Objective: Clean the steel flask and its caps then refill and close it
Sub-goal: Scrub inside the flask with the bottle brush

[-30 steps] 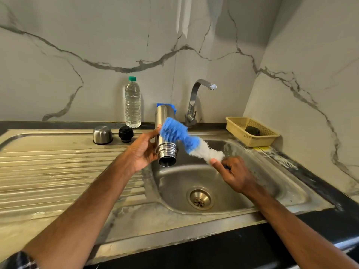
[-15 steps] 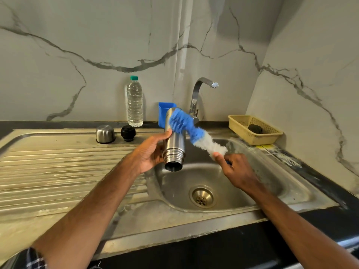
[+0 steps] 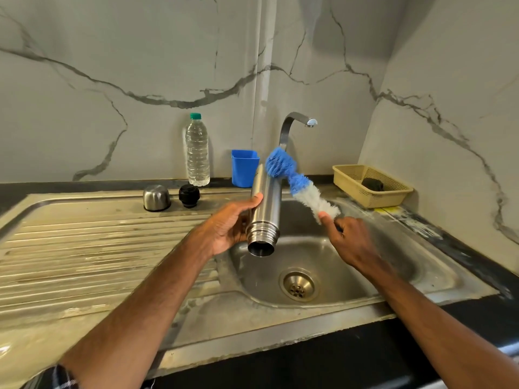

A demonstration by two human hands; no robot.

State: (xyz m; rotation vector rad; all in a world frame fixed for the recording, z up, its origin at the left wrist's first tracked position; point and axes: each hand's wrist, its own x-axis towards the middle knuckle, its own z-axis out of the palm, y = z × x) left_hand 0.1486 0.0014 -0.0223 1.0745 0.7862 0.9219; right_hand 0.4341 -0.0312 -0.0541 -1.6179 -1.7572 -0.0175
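My left hand grips the steel flask over the sink basin. The flask is tilted, its open threaded mouth pointing down toward me. My right hand holds the handle of a blue and white bottle brush. The blue bristle tip rests against the flask's far end, on the outside. A steel cap and a black inner cap stand apart on the drainboard behind my left arm.
A water bottle with a green cap and a blue cup stand against the back wall. The tap arches over the basin with no water running. A yellow basket holding a dark scrubber sits at the right.
The brush tip has slid up along the flask's outside toward its far end. The flask has tilted a little more upright in my left hand.
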